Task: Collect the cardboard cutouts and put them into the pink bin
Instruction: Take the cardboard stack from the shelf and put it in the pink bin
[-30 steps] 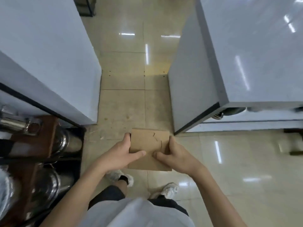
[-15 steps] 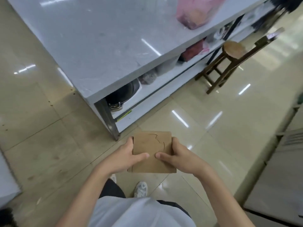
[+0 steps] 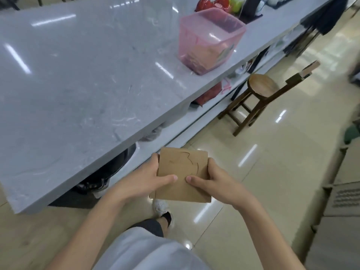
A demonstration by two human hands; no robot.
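Observation:
A stack of brown cardboard cutouts (image 3: 182,172) is held flat in front of me, above the floor. My left hand (image 3: 145,178) grips its left edge with the thumb on top. Gripping the right edge the same way is my right hand (image 3: 216,182). The top sheet shows curved cut lines. The translucent pink bin (image 3: 209,38) stands on the grey marble counter (image 3: 87,78), up and to the right of my hands, near the counter's front edge. Some cardboard pieces lie in its bottom.
A wooden stool (image 3: 261,92) stands on the tiled floor right of the counter. Pots and bags sit on the shelf under the counter (image 3: 175,125). Red and green items (image 3: 220,2) are behind the bin. A grey cabinet (image 3: 344,191) is at the right.
The view has swung right from the aisle between two counters to the long counter, and the pink bin has come fully into view. Both hands keep the same grip on the cardboard.

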